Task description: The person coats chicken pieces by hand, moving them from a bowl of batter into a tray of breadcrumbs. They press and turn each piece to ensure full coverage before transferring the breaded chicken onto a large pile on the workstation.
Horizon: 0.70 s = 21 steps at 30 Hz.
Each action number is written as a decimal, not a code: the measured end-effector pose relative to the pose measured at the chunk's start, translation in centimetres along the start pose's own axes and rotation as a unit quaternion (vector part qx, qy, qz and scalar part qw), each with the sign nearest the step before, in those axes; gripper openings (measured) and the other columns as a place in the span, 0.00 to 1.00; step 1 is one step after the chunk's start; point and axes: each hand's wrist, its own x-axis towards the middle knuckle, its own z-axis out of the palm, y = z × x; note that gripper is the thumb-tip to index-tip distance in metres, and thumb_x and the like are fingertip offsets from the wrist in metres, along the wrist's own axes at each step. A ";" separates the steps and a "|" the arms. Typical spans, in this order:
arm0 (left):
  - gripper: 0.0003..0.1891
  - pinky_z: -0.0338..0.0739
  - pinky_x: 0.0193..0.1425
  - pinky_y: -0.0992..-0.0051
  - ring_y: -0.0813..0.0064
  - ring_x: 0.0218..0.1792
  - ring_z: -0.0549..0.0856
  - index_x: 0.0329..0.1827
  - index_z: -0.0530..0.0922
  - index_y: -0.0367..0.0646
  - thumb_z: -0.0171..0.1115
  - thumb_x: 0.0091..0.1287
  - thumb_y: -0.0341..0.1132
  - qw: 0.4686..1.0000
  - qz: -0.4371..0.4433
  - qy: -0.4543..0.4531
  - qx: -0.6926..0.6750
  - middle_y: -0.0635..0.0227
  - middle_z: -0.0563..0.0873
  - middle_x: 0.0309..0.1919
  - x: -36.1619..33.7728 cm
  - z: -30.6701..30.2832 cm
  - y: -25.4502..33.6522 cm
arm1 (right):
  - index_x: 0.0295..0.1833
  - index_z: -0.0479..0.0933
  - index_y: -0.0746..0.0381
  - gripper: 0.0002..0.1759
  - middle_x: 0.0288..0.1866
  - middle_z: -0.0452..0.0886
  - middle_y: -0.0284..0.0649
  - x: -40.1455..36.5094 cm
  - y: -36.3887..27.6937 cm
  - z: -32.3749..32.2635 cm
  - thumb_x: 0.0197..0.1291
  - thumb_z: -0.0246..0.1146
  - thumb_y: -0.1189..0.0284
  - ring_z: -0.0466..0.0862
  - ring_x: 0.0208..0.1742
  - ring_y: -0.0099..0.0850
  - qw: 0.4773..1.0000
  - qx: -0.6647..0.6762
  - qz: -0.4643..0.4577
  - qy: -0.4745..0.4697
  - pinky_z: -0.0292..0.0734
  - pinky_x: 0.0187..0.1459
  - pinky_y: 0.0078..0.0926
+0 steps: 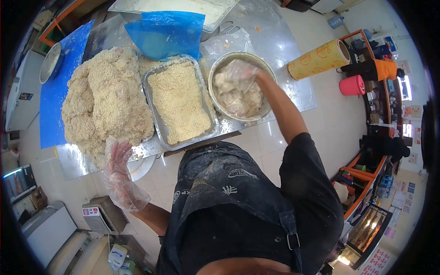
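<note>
My right hand (pixel 242 73), in a clear plastic glove, reaches into a round white bucket (pixel 265 112) of wet, pale, batter-coated pieces (pixel 238 98) that look like raw meat. Its fingers are blurred among the pieces, so their grip does not show. My left hand (pixel 120 168), gloved too, is raised with fingers stretched and nothing in it. It is nearest to the lower edge of a big heap of crumb-coated pieces (pixel 103 91). Between heap and bucket lies a metal tray (pixel 160 126) filled with pale coarse crumbs (pixel 178 101).
Behind the crumb tray stands a blue plastic bag (pixel 165 34), with scissors (pixel 229 28) beside it. A yellow film roll (pixel 318 59) lies at the metal table's (pixel 279 41) right side. Further right are a pink bucket (pixel 352 85) and another person (pixel 382 69).
</note>
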 end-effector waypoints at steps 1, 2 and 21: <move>0.49 0.68 0.70 0.56 0.49 0.64 0.77 0.71 0.63 0.22 0.58 0.66 0.65 1.000 -0.001 0.003 -0.005 0.39 0.76 0.61 0.1 0.3 0.1 | 0.57 0.80 0.64 0.20 0.51 0.86 0.46 1.6 0.1 1.0 0.62 0.62 0.67 0.86 0.50 0.42 0.987 -0.161 0.026 -0.010 0.81 0.54 0.37; 0.48 0.68 0.70 0.57 0.49 0.64 0.77 0.71 0.63 0.22 0.58 0.67 0.63 1.000 0.000 0.004 0.000 0.39 0.76 0.61 0.2 0.5 0.2 | 0.58 0.80 0.64 0.20 0.52 0.85 0.47 2.6 0.2 1.9 0.62 0.62 0.67 0.86 0.51 0.43 0.966 -0.254 0.046 -0.017 0.81 0.55 0.38; 0.27 0.70 0.69 0.62 0.50 0.62 0.77 0.61 0.77 0.38 0.53 0.68 0.51 0.732 0.049 -0.276 0.621 0.45 0.78 0.62 19.5 18.0 -17.0 | 0.49 0.83 0.63 0.20 0.47 0.86 0.48 -7.1 -0.8 -3.2 0.51 0.71 0.66 0.84 0.49 0.45 0.943 -0.227 -0.147 0.192 0.76 0.58 0.41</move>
